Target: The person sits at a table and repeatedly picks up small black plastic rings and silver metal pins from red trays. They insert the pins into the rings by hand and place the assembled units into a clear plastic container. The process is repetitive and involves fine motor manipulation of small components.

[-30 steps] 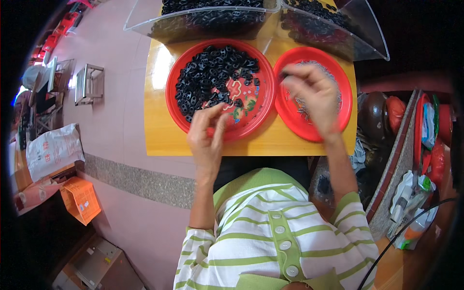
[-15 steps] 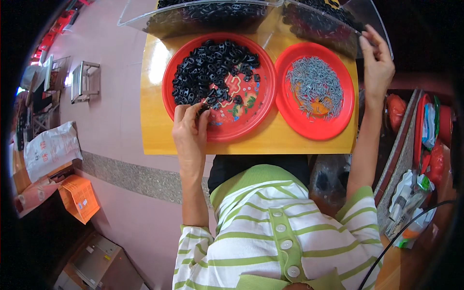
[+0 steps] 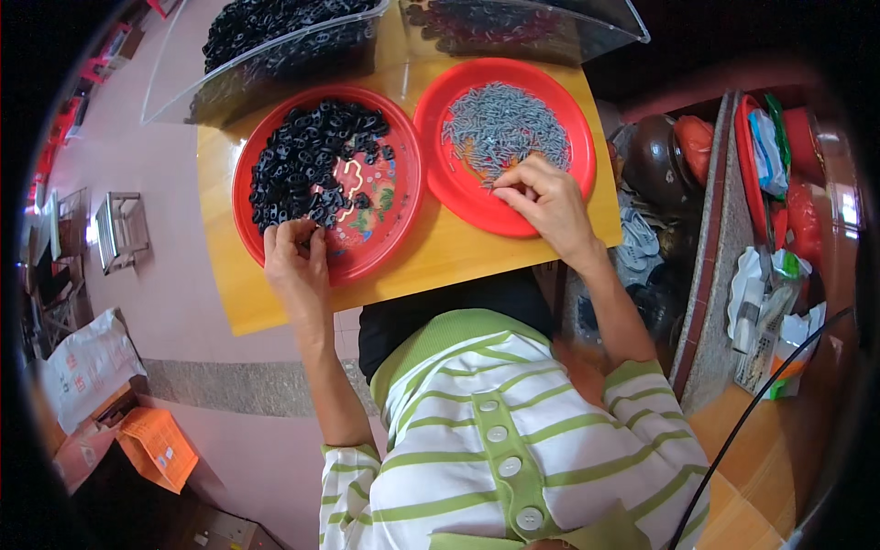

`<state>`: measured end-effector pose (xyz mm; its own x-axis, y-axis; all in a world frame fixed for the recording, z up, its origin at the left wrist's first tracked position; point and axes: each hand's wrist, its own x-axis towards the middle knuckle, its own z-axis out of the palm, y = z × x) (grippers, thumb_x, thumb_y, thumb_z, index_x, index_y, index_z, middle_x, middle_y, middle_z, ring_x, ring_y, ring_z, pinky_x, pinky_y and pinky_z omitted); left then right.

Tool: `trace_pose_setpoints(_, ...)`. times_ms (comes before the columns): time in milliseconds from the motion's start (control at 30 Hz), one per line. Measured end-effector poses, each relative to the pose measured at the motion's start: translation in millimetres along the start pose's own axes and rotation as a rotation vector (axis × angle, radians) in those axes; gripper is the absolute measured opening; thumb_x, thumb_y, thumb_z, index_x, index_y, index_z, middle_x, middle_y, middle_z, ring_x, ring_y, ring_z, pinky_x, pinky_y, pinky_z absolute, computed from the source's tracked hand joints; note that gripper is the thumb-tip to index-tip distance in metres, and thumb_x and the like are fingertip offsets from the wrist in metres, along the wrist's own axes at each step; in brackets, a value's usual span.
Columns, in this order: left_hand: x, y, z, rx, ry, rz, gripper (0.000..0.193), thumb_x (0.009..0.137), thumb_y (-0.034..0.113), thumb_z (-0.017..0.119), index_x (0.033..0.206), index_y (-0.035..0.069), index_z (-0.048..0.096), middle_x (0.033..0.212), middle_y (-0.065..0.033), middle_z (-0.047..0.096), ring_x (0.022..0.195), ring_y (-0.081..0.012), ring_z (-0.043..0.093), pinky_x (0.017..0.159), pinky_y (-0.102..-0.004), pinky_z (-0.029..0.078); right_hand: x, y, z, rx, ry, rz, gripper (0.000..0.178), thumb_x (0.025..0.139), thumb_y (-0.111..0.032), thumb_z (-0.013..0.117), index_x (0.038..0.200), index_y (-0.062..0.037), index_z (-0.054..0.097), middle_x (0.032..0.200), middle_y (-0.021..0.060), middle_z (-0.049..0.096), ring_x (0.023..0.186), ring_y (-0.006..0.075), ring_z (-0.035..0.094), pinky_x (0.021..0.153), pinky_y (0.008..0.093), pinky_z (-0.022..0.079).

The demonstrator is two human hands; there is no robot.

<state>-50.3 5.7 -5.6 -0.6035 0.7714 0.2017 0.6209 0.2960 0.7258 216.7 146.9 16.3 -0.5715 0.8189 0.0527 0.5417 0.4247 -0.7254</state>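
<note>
Table (image 3: 440, 255): one, yellow wood-toned, the trays side by side upon it.
Bins: two, clear-walled, at the table's far side; left bin (image 3: 316, 60) and right bin (image 3: 495, 32), both holding black pieces.
Left tray (image 3: 374, 165): round, red, patterned floor partly bare; no lettering made out.
Right tray (image 3: 466, 206): red, just beside the first.
Sack (image 3: 87, 367): white, at far left, reddish printed characters on its face.
Stool (image 3: 119, 229): metal, on the floor, left of the table.
Carton (image 3: 158, 447): orange, lower left; small white label, its print too small to tell.
Left hand (image 3: 298, 266): at the left tray's near rim, thumb and fingers pinched on a small dark item, apparently a black piece.
Right hand (image 3: 555, 206): over the right tray's near side, fingertips drawn close together; whether they meet or grip anything cannot be told.
Black pieces (image 3: 302, 156): small, holed, heaped over the left tray's far and left parts.
Grey screw-like pieces (image 3: 509, 119): slim, metallic, spread mainly across the right tray's far half.
</note>
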Motion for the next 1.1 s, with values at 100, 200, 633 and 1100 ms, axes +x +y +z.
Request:
trace_pose_setpoints(100,-5,15,-3,-0.001,0.001,0.040,0.010,0.079,-0.001,0.065,0.087,-0.001,0.059,0.086,-0.0081,0.057,0.069,-0.0162,0.058,0.063,-0.0265,0.047,3,0,8,0.008,0.076,-0.124,0.010,0.078,-0.010,0.067,0.084,-0.0014,0.065,0.073,0.0076,0.056,0.061,0.0179,0.052,0.056,0.0300,0.042)
trace_pose_setpoints(200,-15,27,-1,-0.279,0.011,0.008,0.006,0.083,0.000,0.062,0.088,0.000,0.059,0.087,-0.0064,0.060,0.072,-0.0133,0.059,0.066,-0.0241,0.048,14,-2,19,-0.043,0.118,-0.156,0.011,0.079,-0.012,0.067,0.083,-0.0021,0.065,0.075,0.0072,0.057,0.061,0.0184,0.054,0.055,0.0303,0.042)
trace_pose_setpoints(633,-62,47,3,-1.438,-0.294,-0.564,0.013,0.086,-0.001,0.057,0.099,-0.003,0.059,0.102,-0.0161,0.064,0.090,-0.0206,0.065,0.082,-0.0291,0.053,41,-14,40,-0.245,0.105,-0.195,0.012,0.077,-0.016,0.065,0.078,-0.0041,0.061,0.082,0.0130,0.059,0.077,0.0321,0.060,0.066,0.0408,0.049)
trace_pose_setpoints(1100,-57,49,-3,-1.366,-0.206,-0.500,0.025,0.084,-0.003,0.060,0.109,-0.004,0.057,0.102,-0.0108,0.062,0.092,-0.0183,0.063,0.085,-0.0286,0.051,31,-39,24,-0.075,0.007,-0.204,0.010,0.077,-0.005,0.058,0.083,0.0015,0.053,0.080,0.0162,0.058,0.074,0.0312,0.060,0.065,0.0388,0.047)
